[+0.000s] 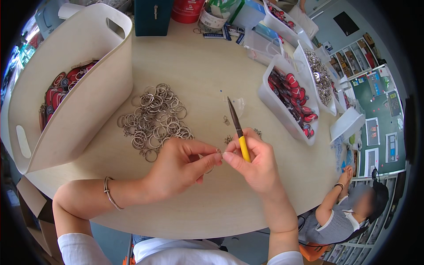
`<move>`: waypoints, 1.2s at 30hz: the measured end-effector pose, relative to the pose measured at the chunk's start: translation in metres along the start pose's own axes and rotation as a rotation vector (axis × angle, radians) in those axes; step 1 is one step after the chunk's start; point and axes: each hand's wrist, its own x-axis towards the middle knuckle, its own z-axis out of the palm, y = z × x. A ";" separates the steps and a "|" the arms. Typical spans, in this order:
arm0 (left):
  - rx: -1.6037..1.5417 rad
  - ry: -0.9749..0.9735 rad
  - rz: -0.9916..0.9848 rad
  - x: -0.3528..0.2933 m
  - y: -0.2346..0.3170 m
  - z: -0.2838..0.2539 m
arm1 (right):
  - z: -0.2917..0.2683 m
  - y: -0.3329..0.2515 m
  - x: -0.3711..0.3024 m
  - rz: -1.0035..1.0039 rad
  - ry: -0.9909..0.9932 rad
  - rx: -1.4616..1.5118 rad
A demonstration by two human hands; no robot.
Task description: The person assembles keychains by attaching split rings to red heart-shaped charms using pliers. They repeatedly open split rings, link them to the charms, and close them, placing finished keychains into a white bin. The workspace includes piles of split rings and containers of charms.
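Note:
My left hand (179, 168) is closed in a pinch on a split key ring, of which a small metal link (218, 151) shows at the fingertips and part of a hoop below them. Against it press the thumb and a finger of my right hand (259, 167), meeting the left fingertips. That same right hand also grips pliers (234, 115) with a yellow handle, their dark, pointed jaws aimed up and away from me. Just beyond my left hand lies a loose heap of silvery key rings (159, 117). Small metal links (228, 139) lie by the right fingers, partly covered.
A tall cream basket (95, 104) with red tags stands at left. To the right are white bins, one of red tags (289, 95) and one of metal rings (319, 73). A dark green box (152, 17) and red tub (187, 9) stand behind. Another person (340, 216) sits at right.

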 end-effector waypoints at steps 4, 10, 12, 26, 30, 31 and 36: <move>0.002 0.001 0.080 -0.003 -0.002 0.003 | -0.001 0.001 -0.002 -0.017 0.000 0.075; 0.041 0.037 0.169 -0.003 -0.005 0.007 | -0.002 -0.001 -0.004 0.120 -0.021 0.413; 0.079 0.047 0.210 -0.004 -0.006 0.006 | 0.000 -0.002 -0.004 0.153 -0.041 0.420; 0.278 0.096 0.379 -0.007 -0.009 0.006 | 0.029 0.007 -0.014 -0.154 0.262 0.132; 0.405 0.135 0.536 -0.005 -0.008 0.006 | 0.033 0.010 -0.016 -0.278 0.321 -0.053; 0.414 0.134 0.552 -0.005 -0.009 0.006 | 0.033 0.010 -0.016 -0.286 0.333 -0.067; 0.435 0.124 0.596 -0.005 -0.010 0.004 | 0.014 0.001 -0.009 -0.299 0.291 -0.194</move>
